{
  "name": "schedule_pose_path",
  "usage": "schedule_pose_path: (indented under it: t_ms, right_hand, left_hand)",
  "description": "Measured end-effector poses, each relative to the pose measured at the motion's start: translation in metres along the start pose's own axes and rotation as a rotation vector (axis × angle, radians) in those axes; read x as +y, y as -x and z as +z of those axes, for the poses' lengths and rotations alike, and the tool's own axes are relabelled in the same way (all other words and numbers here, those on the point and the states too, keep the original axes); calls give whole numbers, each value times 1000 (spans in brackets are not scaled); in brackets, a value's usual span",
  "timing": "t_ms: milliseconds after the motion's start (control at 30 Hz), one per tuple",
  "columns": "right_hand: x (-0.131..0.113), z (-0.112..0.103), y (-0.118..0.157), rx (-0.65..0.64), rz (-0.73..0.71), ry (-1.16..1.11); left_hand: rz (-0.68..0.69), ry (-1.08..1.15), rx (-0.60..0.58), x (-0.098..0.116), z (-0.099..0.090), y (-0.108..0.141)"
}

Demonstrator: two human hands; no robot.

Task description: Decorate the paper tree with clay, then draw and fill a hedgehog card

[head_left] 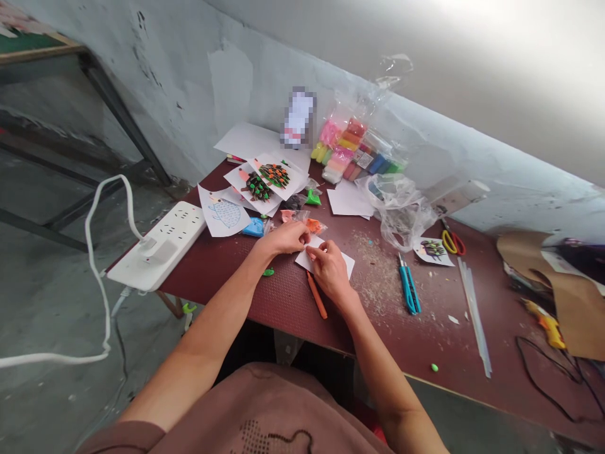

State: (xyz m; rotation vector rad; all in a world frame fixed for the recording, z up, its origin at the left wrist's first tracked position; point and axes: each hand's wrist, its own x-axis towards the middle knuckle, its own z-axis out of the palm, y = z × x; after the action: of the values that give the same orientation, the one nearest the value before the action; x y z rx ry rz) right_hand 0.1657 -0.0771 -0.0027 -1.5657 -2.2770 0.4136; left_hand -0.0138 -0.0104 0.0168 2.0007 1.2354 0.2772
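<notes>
A white paper card [347, 261] lies on the dark red table, partly covered by my hands. My left hand [290, 238] is over its upper left edge, fingers pinched together; what they hold is too small to name. Facing it, my right hand [327, 263] has thumb and index finger pinched close above the card, their contents hidden. An orange pen [316, 295] lies beside my right wrist. Just beyond my hands are bits of orange clay [314, 225], pink clay [287, 216], a blue clay pack [254, 227] and green clay [312, 197].
Decorated hedgehog cards [258, 186] lie at the back left, near a white power strip [163, 243]. Clay packs [350, 148] and a plastic bag [401, 211] stand by the wall. Rightward are a teal cutter [409, 287], scissors [454, 242], glue sticks [475, 318] and a yellow glue gun [548, 325].
</notes>
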Motion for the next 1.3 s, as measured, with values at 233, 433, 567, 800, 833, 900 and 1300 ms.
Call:
schedule_pose_path:
  t_ms: [233,433,567,800,833,900,1300]
  right_hand:
    - [13,-6,13,86,44,-48]
    - [5,-9,24,31,-8,50]
    - [-1,-9,22,-23,-21,133]
    - [-6,-7,20,-46,-89,288]
    - [-6,-7,20,-47,-107,300]
    - [-7,-8,21,-42,-137,304]
    - [7,-10,33,69,-84,207]
  left_hand:
    - [3,12,11,0,1,-1]
    - [3,22,-15,-1,0,-1]
    - [-11,33,-4,-3,1,-2]
    - [6,18,6,-3,2,-2]
    - [6,8,3,-3,1,-2]
    - [-2,-12,-4,-1,0,-1]
    - [5,-24,-33,0,-1,0]
